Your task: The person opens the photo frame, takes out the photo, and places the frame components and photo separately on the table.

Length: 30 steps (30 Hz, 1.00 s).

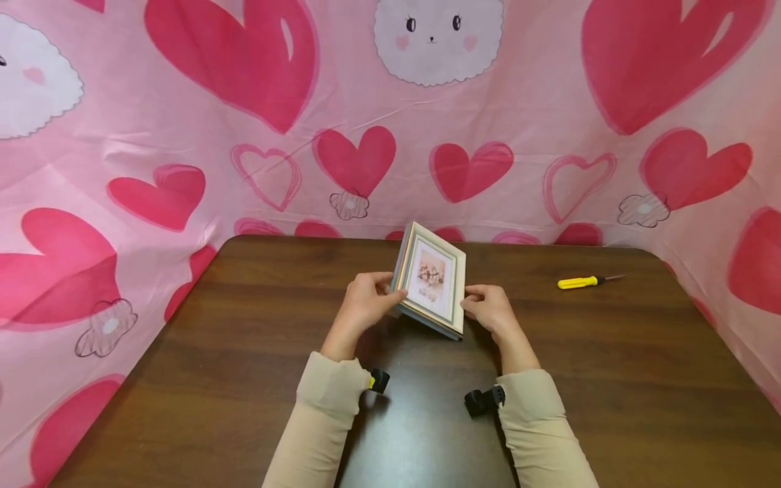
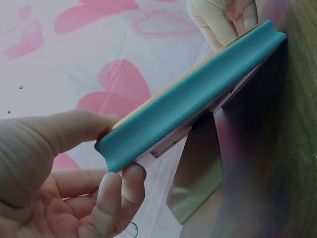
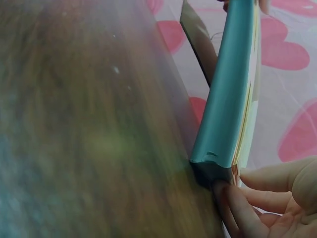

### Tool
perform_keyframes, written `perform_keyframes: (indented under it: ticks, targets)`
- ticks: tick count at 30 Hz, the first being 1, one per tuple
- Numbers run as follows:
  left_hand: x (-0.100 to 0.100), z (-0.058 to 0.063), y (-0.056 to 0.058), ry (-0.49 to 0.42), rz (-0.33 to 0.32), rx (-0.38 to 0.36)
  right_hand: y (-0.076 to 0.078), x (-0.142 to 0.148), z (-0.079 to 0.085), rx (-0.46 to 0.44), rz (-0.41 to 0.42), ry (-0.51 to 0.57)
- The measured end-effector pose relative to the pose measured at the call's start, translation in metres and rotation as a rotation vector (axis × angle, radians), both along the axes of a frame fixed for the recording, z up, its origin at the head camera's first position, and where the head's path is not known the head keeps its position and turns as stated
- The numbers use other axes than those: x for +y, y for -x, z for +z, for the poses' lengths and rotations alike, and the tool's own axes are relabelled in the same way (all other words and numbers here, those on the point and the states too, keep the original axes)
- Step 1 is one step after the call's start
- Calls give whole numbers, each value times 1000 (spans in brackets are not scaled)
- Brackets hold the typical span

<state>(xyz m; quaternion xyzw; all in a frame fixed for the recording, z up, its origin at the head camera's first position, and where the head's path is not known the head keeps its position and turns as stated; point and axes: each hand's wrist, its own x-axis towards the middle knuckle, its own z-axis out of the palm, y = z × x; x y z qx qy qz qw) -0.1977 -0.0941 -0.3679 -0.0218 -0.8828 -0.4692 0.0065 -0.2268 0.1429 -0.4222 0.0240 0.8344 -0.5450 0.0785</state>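
A picture frame (image 1: 457, 271) with a cream front, teal sides and a small printed picture leans back, tilted, between both hands. My left hand (image 1: 364, 298) pinches its left edge near a corner, thumb on the front and fingers behind. On the opposite edge, my right hand (image 1: 490, 310) grips the frame low down, thumb to the front. The left wrist view shows the teal side (image 2: 198, 91) and a stand flap (image 2: 195, 171) swung out from the back. Seen from the right wrist, the frame's lower right corner (image 3: 213, 161) sits at the right fingertips.
A screwdriver (image 1: 577, 282) with a yellow handle lies on the dark wooden table (image 1: 244, 379), right of the frame. Pink cloth (image 1: 525, 95) printed with hearts hangs behind and along the sides of the table. Small black cameras (image 1: 379, 381) are strapped at both wrists.
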Motion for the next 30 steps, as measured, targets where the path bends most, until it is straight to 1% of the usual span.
perform_keyframes:
  ticks: [3, 5, 12, 18, 20, 30]
  targets:
    - [2, 1, 0, -14, -20, 28, 0, 1, -1, 4, -5, 11]
    - [4, 3, 0, -16, -21, 41, 0, 1, -1, -4, 0, 15]
    - [8, 9, -4, -16, -4, 100, 0, 1, 2, -35, 54, 41]
    - [10, 12, -6, -22, 41, 150, -1, -2, 0, -69, 45, 111]
    - [11, 13, -7, -17, 47, 166, 0, -3, -1, -74, 42, 118]
    - [17, 14, -11, -11, 33, 222, 1, -3, -2, -79, 53, 140]
